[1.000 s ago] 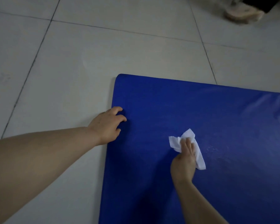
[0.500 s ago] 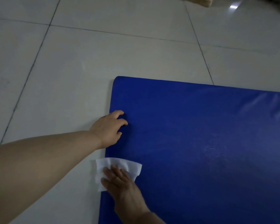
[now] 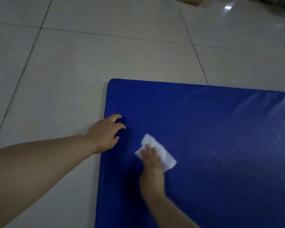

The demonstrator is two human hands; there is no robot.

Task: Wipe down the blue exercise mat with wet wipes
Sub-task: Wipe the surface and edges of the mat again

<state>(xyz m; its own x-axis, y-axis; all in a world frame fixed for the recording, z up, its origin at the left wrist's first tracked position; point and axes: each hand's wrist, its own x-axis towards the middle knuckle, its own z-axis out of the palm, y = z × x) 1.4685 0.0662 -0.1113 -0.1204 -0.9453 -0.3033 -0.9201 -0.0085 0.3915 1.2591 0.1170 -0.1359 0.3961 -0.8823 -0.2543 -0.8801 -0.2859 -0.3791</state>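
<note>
The pale tiled floor (image 3: 72, 79) fills the upper and left parts of the view, its dark grout lines crossing from 9 o'clock toward 3 o'clock and running down toward 7 o'clock. The blue exercise mat (image 3: 220, 129) lies flat on it and covers the frame from the centre out to 3 and 6 o'clock; its rounded far-left corner sits just above centre, its left edge runs down toward 6 o'clock, and its far edge runs off toward 3 o'clock. Bare floor lies beyond both edges.

The left hand (image 3: 105, 134) rests on the mat's left edge at about 9 o'clock from centre, fingers bent with the tips on the blue surface, holding nothing. The right hand (image 3: 152, 162), blurred, presses down on a crumpled white wet wipe (image 3: 164, 155) just right of the left hand, well inside the edge. The wipe sticks out at 12 and 3 o'clock of the fingers. Open mat stretches away at 3 o'clock.
</note>
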